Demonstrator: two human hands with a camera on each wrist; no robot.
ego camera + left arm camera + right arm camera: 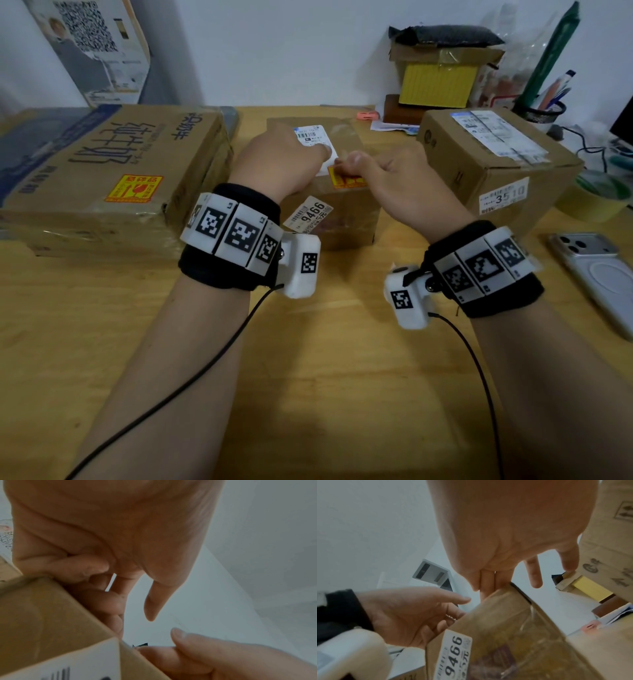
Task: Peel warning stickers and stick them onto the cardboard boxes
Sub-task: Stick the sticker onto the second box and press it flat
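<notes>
A small cardboard box [342, 222] with a "9466" label [311, 212] stands mid-table. An orange-yellow warning sticker [347, 181] lies on its top near the front edge. My right hand [383, 169] presses on that sticker with straight fingers [489, 580], thumb alongside. My left hand [281, 154] rests on the box top beside a white shipping label [310, 135], fingers [96, 566] loosely bent onto the cardboard [42, 615] and thumb out. Most of the sticker is hidden under my right fingers. The same box [513, 628] fills the right wrist view.
A large flat box [102, 154] on the left carries a warning sticker [133, 188]. Another box [496, 154] stands at the right. A phone [596, 274], a tape roll [596, 195], a pen holder [544, 109] and stacked small boxes [438, 78] sit right and behind.
</notes>
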